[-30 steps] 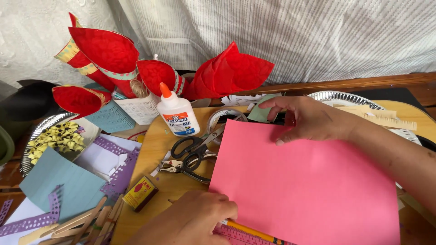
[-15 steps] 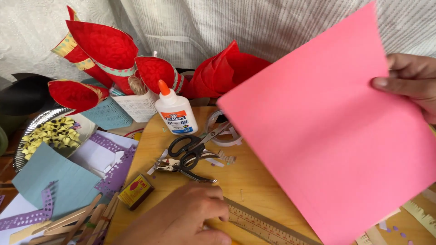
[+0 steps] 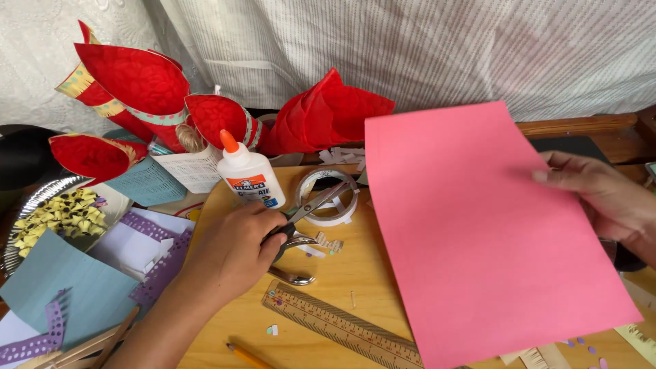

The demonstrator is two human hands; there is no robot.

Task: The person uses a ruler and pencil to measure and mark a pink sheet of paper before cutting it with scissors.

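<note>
We record one pink paper sheet [image 3: 478, 232], lifted above the wooden table [image 3: 328, 301], pinched at its edge by our right hand [image 3: 605, 198]. Scissors [image 3: 304, 219], gripped by the handles in our left hand [image 3: 232, 249]. Adjacent: tape roll [image 3: 328, 198], glue bottle [image 3: 249, 174], wooden ruler [image 3: 342, 326], red paper cones [image 3: 137, 82].

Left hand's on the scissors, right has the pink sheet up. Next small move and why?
Probably lift the scissors clear of the wooden board and bring them to the pink paper. The left hand is closed over their handles while the blades lie across the tape roll, and the right hand holds the sheet raised by its edge, uncut.
</note>
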